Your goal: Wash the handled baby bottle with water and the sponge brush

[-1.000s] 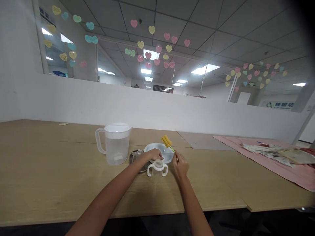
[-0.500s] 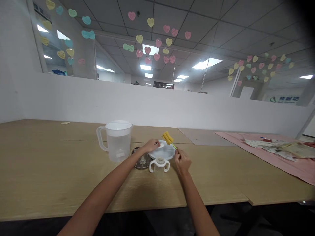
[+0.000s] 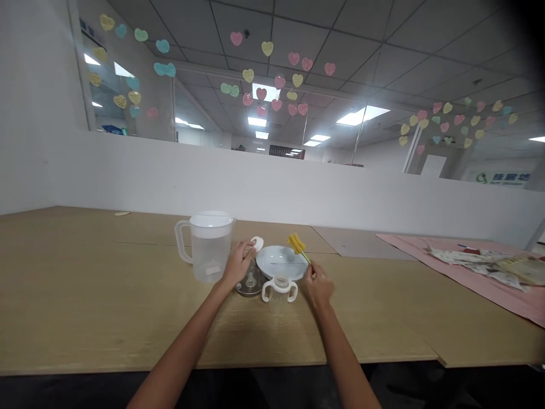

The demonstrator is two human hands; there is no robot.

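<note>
My left hand [image 3: 237, 265] holds a small white round ring cap [image 3: 256, 243] above a metal dish [image 3: 250, 284] with a clear teat in it. My right hand [image 3: 318, 284] grips the thin green handle of a yellow sponge brush [image 3: 297, 244], whose head points up over the far rim of a white bowl [image 3: 281, 261]. A clear baby bottle with two white handles [image 3: 279, 289] stands open-topped between my hands, just in front of the bowl. A clear plastic jug [image 3: 206, 246] with water stands left of my left hand.
The wooden table [image 3: 85, 295] runs wide to the left and front. A pink cloth [image 3: 481, 275] with papers and packets lies at the far right. A low white partition wall [image 3: 272, 187] backs the table.
My left hand lifted the white ring cap off the bowl and carried it left, over the metal dish. My right hand kept hold of the brush, nearly still.
</note>
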